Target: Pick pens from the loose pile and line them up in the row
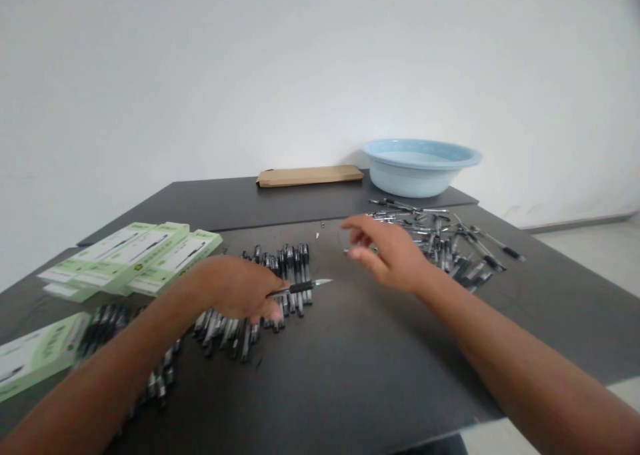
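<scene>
2 bare hands are working over a dark table (320, 388). The left hand (245, 287) is grasping a pen (301, 287), the fingers pinching around its rear part while the black grip and pale pointed tip are sticking out toward the right. This pen is lying nearly level across the view, in front of a row of capped pens (299, 268) whose dark ends are showing above and below the hand; whether the hand is also touching that row, I cannot tell.

The right hand (387, 251) is hovering just beside a heap of loose pens (443, 241), its fingers loosely bent and its thumb standing apart, gripping nothing that I can make out. The heap is spreading behind the wrist, its pens crossing at many angles.

More capped pens (103, 325) are lying at the left, partly hidden by the left forearm. Several green-and-white boxes (133, 255) are overlapping near the table's left side, each top bearing a picture of a pen, and 1 further box (43, 351) is resting closer to the left edge of the view. 2 tiny bits (317, 235) are lying between the row and the heap. Toward the back, a flat brown cardboard piece (310, 176) is lying to the left of a light blue basin (415, 180), before a white wall (250, 61).
</scene>
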The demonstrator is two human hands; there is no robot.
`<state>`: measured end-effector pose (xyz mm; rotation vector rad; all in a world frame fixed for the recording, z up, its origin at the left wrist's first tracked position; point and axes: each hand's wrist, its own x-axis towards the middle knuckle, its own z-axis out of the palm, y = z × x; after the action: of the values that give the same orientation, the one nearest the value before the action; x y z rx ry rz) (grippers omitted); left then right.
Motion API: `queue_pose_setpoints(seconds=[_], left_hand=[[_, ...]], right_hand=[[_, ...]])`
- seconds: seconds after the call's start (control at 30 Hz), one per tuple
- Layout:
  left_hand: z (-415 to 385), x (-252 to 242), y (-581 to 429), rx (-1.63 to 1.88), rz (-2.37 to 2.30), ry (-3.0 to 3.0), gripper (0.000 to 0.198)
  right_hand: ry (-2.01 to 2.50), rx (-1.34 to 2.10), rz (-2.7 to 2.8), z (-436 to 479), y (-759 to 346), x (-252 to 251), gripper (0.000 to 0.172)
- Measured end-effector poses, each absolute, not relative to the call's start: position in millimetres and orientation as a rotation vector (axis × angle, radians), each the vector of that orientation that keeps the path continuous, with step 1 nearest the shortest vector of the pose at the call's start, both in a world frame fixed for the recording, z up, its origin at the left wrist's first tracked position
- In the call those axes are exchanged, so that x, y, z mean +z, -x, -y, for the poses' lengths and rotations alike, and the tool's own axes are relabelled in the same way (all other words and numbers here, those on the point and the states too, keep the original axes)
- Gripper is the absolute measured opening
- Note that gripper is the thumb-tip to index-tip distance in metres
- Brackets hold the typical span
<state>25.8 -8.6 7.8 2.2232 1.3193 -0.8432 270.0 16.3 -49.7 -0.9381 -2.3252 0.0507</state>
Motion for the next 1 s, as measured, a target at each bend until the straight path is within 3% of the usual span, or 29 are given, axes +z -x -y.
queue_pose_setpoints(seconds=[0.17,0.27,0.67,0.9,1.0], left_hand=[[12,9,-30,-0.877,-1.317,-2.222,0.041],[14,11,-30,-0.860,-1.322,-2.229,0.046],[14,15,-25,-0.825,-1.289,-2.288,0.037],[13,19,-27,-0.853,-1.275,-2.265,0.032],[12,19,-28,-0.857,-1.271,-2.276,0.029]], right_hand=[[1.878,-0.194,2.067,-78,-287,-65,0.035],[2.029,-0.142,2.174,-97,-284,-82,0.035],[1.939,-0.060,2.371,-133,-276,-97,0.023],[1.798,-0.050,2.189,-112,-279,-70,0.024],[1.488,0.271,2.104,-84,-280,-58,0.018]])
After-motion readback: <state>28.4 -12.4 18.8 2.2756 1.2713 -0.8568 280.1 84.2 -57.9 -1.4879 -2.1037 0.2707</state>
